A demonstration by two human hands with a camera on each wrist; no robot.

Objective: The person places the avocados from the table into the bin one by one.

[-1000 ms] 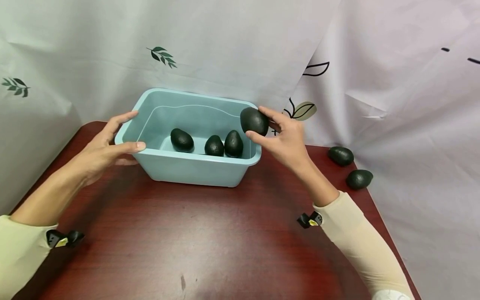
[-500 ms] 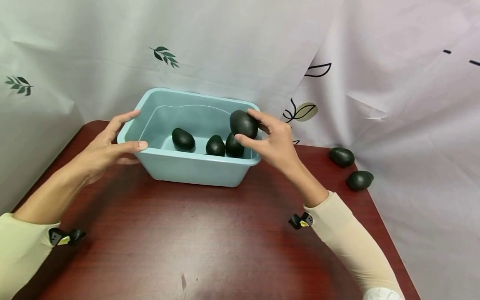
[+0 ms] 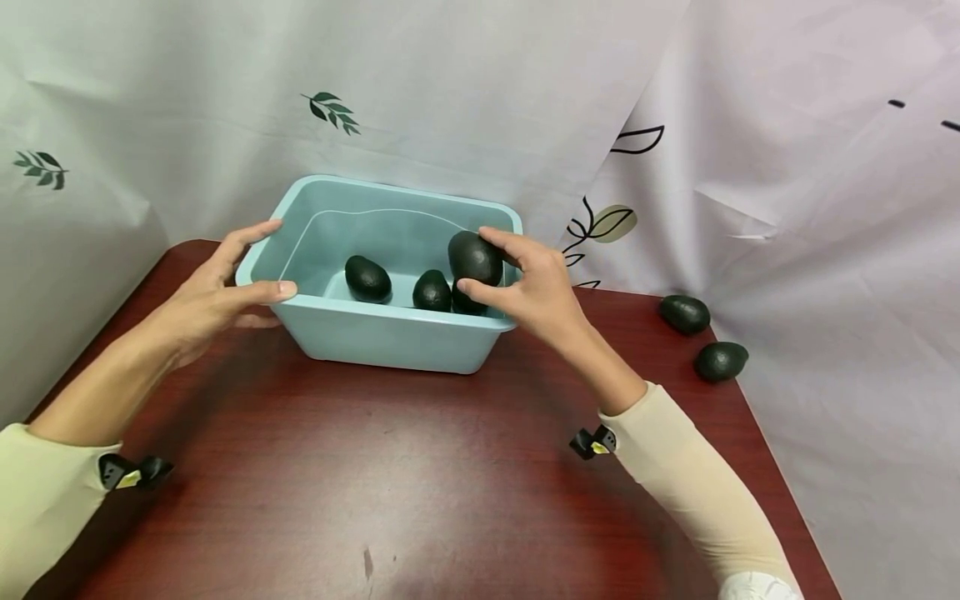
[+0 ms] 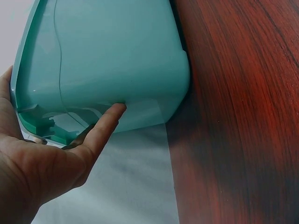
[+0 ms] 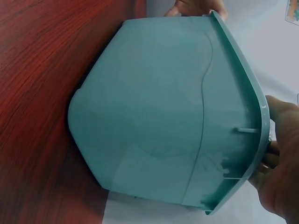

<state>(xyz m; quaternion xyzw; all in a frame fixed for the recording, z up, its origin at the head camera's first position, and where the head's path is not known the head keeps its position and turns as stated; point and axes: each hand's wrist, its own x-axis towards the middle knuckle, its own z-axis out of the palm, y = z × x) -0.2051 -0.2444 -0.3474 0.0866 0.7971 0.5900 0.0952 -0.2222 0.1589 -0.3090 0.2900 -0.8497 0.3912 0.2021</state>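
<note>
In the head view a light blue plastic basin (image 3: 382,340) stands at the table's back. My left hand (image 3: 198,312) holds its left end, the thumb over the front rim; the left wrist view has a finger (image 4: 110,119) against the outer wall. Over the basin's right end, my right hand (image 3: 543,287) grips a dark green avocado (image 3: 475,254) between thumb and fingers. Inside lie a left avocado (image 3: 367,279), a middle avocado (image 3: 432,292) and a right avocado (image 3: 468,303), partly hidden behind the held one. The right wrist view shows mostly the basin's outer front wall (image 5: 149,102).
Two more avocados, one farther back (image 3: 684,314) and one nearer (image 3: 721,361), lie by the right edge of the reddish-brown table (image 3: 390,475). A pale curtain (image 3: 450,92) with leaf prints hangs close behind the basin and along both sides.
My right hand has moved left and slightly down with the avocado, from the basin's right rim to over its inside, now covering much of the right avocado. The left hand keeps its hold.
</note>
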